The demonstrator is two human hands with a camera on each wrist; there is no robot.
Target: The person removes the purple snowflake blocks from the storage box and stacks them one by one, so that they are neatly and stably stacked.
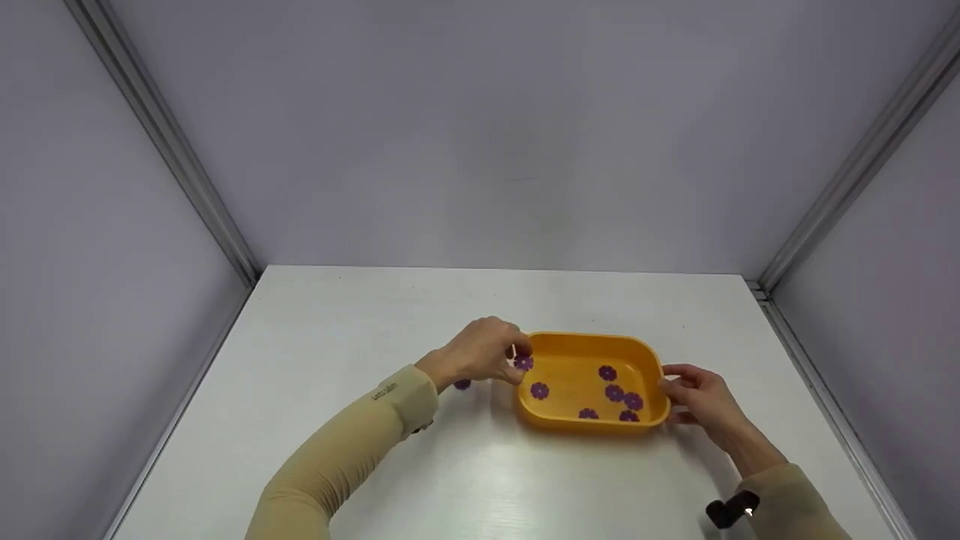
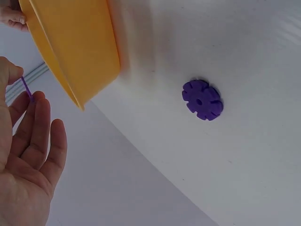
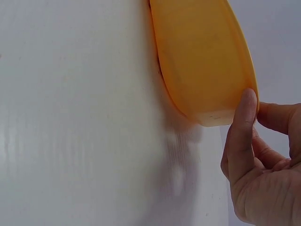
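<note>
The purple flower disc (image 1: 523, 363) was pinched edge-on between the thumb and fingertips of the left hand (image 1: 484, 351), positioned just above the left rim of the orange tray (image 1: 592, 341). In the left wrist view the same disc (image 2: 26, 87) appeared as a thin purple edge between thumb and forefinger, beside the tray's outer wall (image 2: 80, 47).

The tray stood on the white table (image 1: 337, 337), near the front centre. Five further purple discs lay on its floor, one (image 1: 539, 390) near the left end and four toward the right end.

One loose disc (image 1: 462, 384) lay flat on the table just behind the left wrist, apart from the tray; it was also seen from the left wrist (image 2: 202, 100).

The right hand (image 1: 701, 397) gripped the tray's right end, thumb on the rim (image 3: 244, 122), fingers curled against the wall.
</note>
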